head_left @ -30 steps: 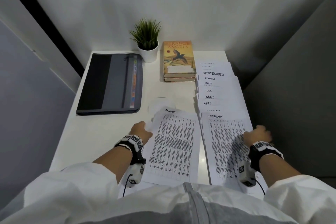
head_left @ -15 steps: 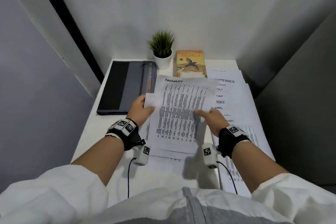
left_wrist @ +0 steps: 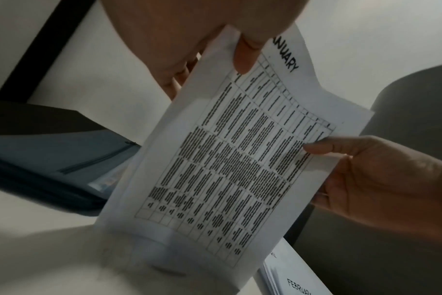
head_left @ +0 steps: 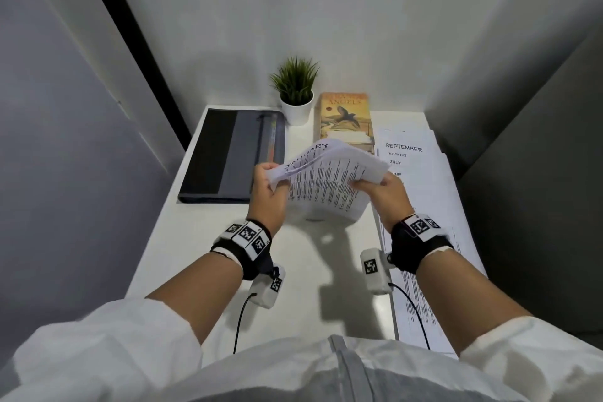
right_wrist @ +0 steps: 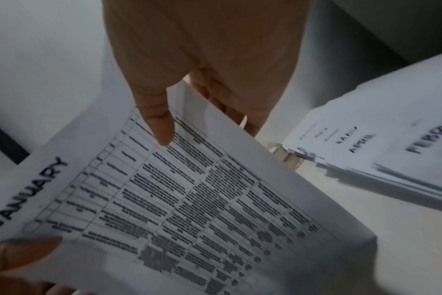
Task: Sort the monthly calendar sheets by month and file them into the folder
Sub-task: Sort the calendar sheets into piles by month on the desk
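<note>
From the head view, the left hand [head_left: 266,192] and right hand [head_left: 381,194] pinch the thin, bowed January sheet [head_left: 329,179] above the white table [head_left: 195,238], beside the flat grey folder [head_left: 231,157]. The left wrist view alone shows its gridded print. The right wrist view shows the layered stack [right_wrist: 391,149], February uppermost.

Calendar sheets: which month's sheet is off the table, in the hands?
The JANUARY sheet: left hand and right hand pinch its side edges. The fanned stack lies on the table.

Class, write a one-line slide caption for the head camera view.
Both hands, left hand and right hand, hold the January sheets above the white desk.
</note>
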`<state>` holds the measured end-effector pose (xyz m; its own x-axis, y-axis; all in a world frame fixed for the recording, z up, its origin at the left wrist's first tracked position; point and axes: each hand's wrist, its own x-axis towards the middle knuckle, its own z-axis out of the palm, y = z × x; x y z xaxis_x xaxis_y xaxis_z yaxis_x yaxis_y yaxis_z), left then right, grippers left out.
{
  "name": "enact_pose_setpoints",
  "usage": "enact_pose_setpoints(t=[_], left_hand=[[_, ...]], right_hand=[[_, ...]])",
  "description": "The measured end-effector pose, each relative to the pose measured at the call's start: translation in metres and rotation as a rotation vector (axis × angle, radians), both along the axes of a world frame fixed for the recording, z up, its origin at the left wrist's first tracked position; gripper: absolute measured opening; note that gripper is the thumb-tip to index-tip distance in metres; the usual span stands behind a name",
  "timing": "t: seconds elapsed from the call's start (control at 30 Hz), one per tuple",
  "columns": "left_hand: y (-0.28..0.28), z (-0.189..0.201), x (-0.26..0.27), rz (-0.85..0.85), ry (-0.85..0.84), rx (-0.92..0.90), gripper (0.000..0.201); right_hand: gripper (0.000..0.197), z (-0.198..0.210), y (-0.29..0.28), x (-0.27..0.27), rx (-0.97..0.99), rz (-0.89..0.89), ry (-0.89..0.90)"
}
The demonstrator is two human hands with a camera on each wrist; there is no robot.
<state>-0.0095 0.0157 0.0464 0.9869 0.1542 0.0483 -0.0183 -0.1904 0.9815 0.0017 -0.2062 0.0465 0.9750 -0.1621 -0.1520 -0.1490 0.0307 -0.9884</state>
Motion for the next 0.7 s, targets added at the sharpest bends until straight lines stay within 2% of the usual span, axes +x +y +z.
enact_pose_setpoints(t=[0.1, 0.2, 0.33, 0.4, 0.53, 0.63, 0.7], left_hand=[[-0.004, 0.005, 0.007, 0.019, -0.024, -0.065, 0.013], [-0.001, 0.008, 0.011, 0.048, -0.036, -0.156, 0.018], [-0.002, -0.007, 0.009, 0.054, 0.062, -0.12, 0.021], [-0.004, -0.012, 0.006, 0.045, 0.096, -0.088, 0.019], [-0.005, -0.007, 0.01, 0.069, 0.015, -0.039, 0.021], [-0.007, 0.006, 0.015, 0.057, -0.089, -0.001, 0.032], [-0.009, 0.012, 0.019, 0.059, -0.161, 0.023, 0.024]], right_hand=[[0.019, -0.004, 0.002, 0.005, -0.014, -0.015, 0.012], [0.021, -0.004, -0.001, 0.009, 0.012, -0.009, 0.001], [0.025, -0.021, 0.001, 0.004, -0.003, 0.048, 0.081], [0.025, -0.03, 0.004, 0.0, -0.012, 0.015, 0.117], [0.026, -0.019, 0.009, -0.001, -0.015, -0.03, -0.004], [0.031, -0.002, 0.012, -0.001, -0.018, -0.043, -0.126], [0.033, 0.003, 0.015, -0.003, -0.009, -0.055, -0.155]])
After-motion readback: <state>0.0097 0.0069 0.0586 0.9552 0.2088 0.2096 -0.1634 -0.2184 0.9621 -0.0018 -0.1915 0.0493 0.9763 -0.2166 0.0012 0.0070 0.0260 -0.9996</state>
